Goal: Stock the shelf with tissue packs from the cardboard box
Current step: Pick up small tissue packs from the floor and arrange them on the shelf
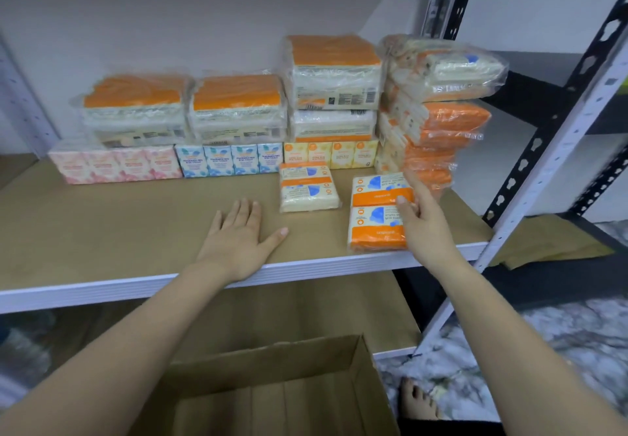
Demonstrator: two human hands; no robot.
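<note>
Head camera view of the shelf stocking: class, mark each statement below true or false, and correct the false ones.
1. The left hand lies flat on the shelf board. True.
2. The right hand holds a pink pack. False: it holds an orange and white tissue pack at the shelf's front edge.
3. The cardboard box stands on the shelf. False: it stands below the shelf, in front of the person.
4. The blue mini packs stand between the pink mini packs and the yellow mini packs. True.
5. A second flat pack lies left of the held pack. True.
</note>
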